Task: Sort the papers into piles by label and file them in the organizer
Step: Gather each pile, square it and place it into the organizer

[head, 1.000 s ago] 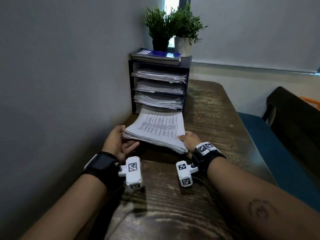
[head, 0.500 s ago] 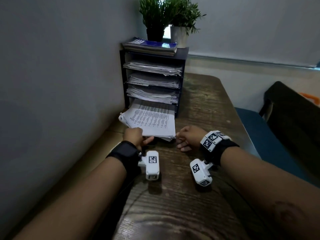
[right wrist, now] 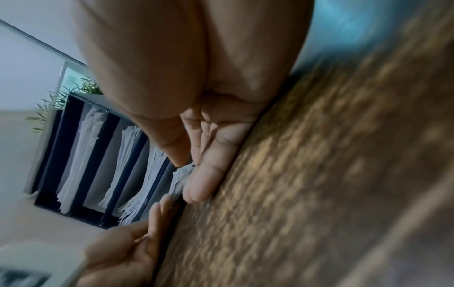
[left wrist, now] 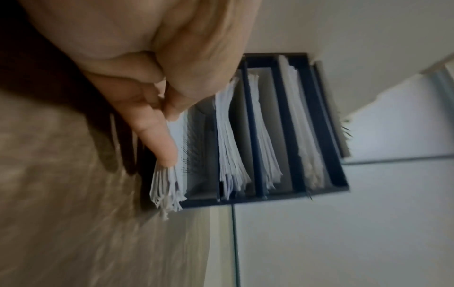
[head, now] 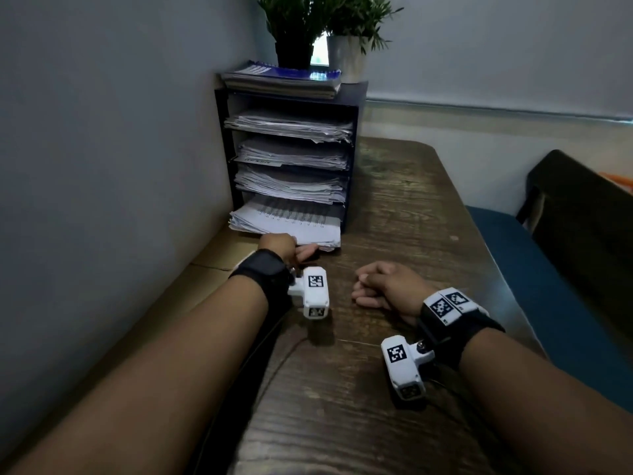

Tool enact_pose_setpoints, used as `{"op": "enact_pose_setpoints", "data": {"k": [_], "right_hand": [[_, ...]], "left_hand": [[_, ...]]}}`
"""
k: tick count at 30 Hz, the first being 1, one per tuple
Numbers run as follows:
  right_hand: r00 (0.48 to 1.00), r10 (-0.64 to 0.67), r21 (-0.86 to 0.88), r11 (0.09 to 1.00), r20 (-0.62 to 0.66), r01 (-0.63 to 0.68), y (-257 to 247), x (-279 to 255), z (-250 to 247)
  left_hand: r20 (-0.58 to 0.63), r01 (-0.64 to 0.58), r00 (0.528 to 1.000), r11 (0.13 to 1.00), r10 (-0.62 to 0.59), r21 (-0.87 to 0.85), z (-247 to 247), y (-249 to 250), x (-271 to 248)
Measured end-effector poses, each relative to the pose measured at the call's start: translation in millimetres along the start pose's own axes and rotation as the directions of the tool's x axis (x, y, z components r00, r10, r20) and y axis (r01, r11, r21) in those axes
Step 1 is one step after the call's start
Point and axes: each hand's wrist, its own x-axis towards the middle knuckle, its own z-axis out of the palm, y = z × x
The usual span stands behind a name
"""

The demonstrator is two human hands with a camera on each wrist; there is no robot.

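The black organizer [head: 355, 159] stands at the table's far left against the wall, with papers on all of its shelves. A printed paper stack [head: 291, 222] lies in the bottom shelf, its near end sticking out onto the table. My left hand [head: 281, 246] is at that near edge. In the left wrist view its straight fingers [left wrist: 159, 139] press against the stack [left wrist: 172, 180]. My right hand [head: 383, 286] rests on the table apart from the papers, fingers loosely curled and holding nothing. The right wrist view shows its fingers [right wrist: 209, 174] lying on the wood.
Blue-covered booklets [head: 284, 78] and two potted plants [head: 294, 25] sit on top of the organizer. The wall runs close along the left, with a beige ledge [head: 219, 255] beside the wooden table [head: 411, 217]. A blue seat [head: 507, 241] and dark chair back [head: 582, 217] stand to the right.
The stack has slid from my two hands into the bottom shelf. My right hand let go and drew back onto the table; my left hand followed the stack's near edge forward.
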Motion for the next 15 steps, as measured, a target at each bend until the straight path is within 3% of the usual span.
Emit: {"op": "enact_pose_setpoints", "data": {"k": [2,4,5,6,7,8,9,10,11,12,13,15], "right_hand": [[1.0,0.004,0.024,1.0,-0.003,-0.004,-1,1,-1],[1.0,0.012,0.028,1.0,-0.005,-0.011,-1,3,0],[1.0,0.014,0.027,1.0,-0.008,-0.014,-1,3,0],[1.0,0.013,0.025,1.0,-0.008,-0.013,-1,4,0],[1.0,0.01,0.027,1.0,-0.005,-0.01,-1,5,0],[1.0,0.007,0.029,1.0,0.001,-0.007,-1,5,0],[1.0,0.004,0.03,1.0,0.006,-0.004,-1,5,0],[1.0,0.001,0.031,1.0,0.008,-0.001,-1,5,0],[1.0,0.0,0.035,0.999,0.012,0.0,-1,4,0],[1.0,0.0,0.036,0.999,0.014,0.0,-1,4,0],[1.0,0.0,0.033,0.999,0.014,-0.001,-1,3,0],[1.0,0.001,0.026,1.0,0.011,-0.002,-1,2,1]], "left_hand": [[-0.02,0.026,0.999,1.0,-0.026,-0.01,5,7,27],[-0.101,0.044,0.994,0.988,-0.03,0.145,12,20,42],[-0.169,0.036,0.985,0.948,0.019,0.318,16,24,48],[-0.129,-0.078,0.972,0.782,0.199,0.619,20,24,47],[-0.066,-0.129,0.953,0.59,0.297,0.797,24,28,48],[-0.002,-0.157,0.951,0.49,0.309,0.857,27,31,46],[0.04,-0.194,0.946,0.463,0.322,0.865,28,28,47],[0.009,-0.183,0.963,0.624,0.271,0.76,28,25,47],[-0.085,-0.072,0.988,0.867,0.13,0.493,31,24,49],[-0.065,0.007,0.998,0.981,0.006,0.193,34,27,50],[-0.059,0.013,0.998,0.997,-0.009,0.072,33,22,55],[-0.012,0.019,1.0,0.996,-0.018,0.084,30,16,57]]}}
